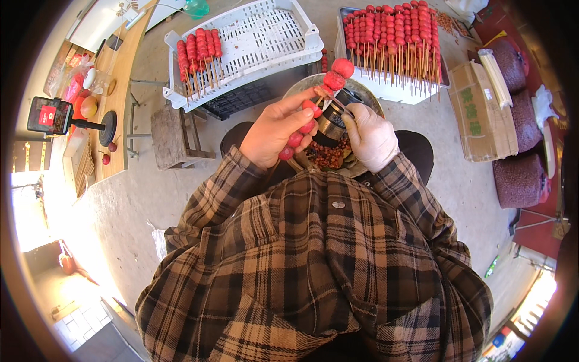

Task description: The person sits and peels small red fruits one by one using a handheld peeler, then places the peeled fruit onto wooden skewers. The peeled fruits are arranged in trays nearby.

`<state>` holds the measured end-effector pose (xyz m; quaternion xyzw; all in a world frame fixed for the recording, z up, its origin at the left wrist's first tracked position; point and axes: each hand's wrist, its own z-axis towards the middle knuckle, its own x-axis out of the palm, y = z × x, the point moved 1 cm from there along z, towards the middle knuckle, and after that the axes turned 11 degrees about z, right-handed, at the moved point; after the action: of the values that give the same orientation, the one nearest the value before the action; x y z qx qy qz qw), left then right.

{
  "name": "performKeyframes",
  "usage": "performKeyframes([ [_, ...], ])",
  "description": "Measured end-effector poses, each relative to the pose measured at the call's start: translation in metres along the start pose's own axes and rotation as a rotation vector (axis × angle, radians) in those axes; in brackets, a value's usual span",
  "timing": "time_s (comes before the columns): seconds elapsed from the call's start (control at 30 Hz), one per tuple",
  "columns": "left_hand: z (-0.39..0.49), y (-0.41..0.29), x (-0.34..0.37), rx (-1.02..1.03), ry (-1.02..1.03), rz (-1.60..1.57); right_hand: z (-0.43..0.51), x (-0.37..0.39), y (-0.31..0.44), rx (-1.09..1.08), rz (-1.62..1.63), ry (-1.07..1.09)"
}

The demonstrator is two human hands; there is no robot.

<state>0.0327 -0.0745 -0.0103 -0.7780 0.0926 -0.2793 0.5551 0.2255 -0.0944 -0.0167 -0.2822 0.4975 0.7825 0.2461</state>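
My left hand (280,129), bare, holds a wooden skewer of red hawthorn fruits (334,80). Some fruits are above the fingers, others below them, and part of the stick shows between. My right hand (372,138), in a pale glove, grips a thin tool whose tip reaches the skewer beside my left fingers; its kind cannot be told. Between and behind the hands stands a black and gold cylinder (331,123) bearing writing. It is in or over a round metal basin (376,100) that holds small reddish bits (326,156).
Ahead stand a white plastic crate (244,86) with several fruit skewers (199,50) and a tray densely filled with more (393,36). A wooden stool (169,135) and a wooden table (115,77) with a phone on a stand (49,116) are left. At right lie a cardboard box (484,113) and filled sacks (520,176).
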Motion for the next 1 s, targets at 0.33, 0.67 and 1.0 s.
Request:
performKeyframes([
  [0.33, -0.002, -0.001, 0.010, -0.032, -0.079, 0.043, -0.001, 0.017, -0.012, 0.110, -0.106, 0.099],
  [0.67, -0.003, 0.003, 0.008, -0.063, -0.097, 0.016, -0.002, 0.017, -0.010, -0.032, 0.018, 0.082],
  [1.0, -0.004, 0.008, 0.010, -0.045, -0.088, 0.036, 0.000, 0.010, -0.012, 0.037, 0.042, 0.262],
])
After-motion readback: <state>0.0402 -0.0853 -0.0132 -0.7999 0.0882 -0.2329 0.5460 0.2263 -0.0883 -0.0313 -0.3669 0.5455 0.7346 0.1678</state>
